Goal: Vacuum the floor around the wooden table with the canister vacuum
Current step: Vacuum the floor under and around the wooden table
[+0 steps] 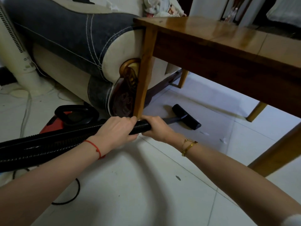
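Single head-worn wide-angle view, set low and close, facing forward and down across the tiled floor (146,185) toward the near corner of the wooden table (228,38); no second view

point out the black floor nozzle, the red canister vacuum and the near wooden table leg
black floor nozzle (187,117): head view, top of the brush head
red canister vacuum (53,123): head view, red body
near wooden table leg (145,74): head view, mid-length front face

Floor nozzle (186,117) lies under the table (228,44); canister (65,118) sits left, beside the sofa (68,35).
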`<act>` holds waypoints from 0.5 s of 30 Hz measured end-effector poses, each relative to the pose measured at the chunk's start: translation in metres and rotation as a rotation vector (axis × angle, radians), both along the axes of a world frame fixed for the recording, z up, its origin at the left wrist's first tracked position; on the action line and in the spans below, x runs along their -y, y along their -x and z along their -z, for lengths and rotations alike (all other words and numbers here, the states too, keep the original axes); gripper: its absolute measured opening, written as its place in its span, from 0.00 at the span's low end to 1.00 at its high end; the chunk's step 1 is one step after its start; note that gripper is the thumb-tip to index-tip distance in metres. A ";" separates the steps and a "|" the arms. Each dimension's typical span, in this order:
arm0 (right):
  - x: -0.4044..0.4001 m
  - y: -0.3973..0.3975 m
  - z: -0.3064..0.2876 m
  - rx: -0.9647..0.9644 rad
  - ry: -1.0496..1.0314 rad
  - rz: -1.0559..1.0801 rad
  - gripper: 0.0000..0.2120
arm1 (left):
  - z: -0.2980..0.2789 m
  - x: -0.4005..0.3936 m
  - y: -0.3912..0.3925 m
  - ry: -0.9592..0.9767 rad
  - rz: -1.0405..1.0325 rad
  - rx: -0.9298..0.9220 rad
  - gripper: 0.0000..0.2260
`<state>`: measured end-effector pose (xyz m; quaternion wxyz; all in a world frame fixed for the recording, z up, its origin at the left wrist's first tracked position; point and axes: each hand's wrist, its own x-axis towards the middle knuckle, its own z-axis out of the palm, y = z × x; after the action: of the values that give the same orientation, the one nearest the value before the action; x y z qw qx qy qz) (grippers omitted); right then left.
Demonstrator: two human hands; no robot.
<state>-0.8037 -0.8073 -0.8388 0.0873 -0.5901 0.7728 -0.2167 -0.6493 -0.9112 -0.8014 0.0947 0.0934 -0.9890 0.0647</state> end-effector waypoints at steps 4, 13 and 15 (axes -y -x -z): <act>-0.011 0.035 0.006 -0.005 -0.005 0.027 0.12 | 0.011 -0.010 0.036 -0.053 -0.004 -0.023 0.13; -0.026 0.126 0.029 -0.045 -0.024 0.032 0.10 | 0.035 -0.031 0.126 -0.085 -0.059 -0.023 0.13; -0.029 0.146 0.033 -0.056 -0.025 0.025 0.10 | 0.041 -0.034 0.146 -0.086 -0.063 -0.018 0.13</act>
<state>-0.9501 -0.7784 -0.8723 0.0701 -0.5851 0.7849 -0.1914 -0.7950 -0.8772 -0.8429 0.0972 0.1290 -0.9866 0.0240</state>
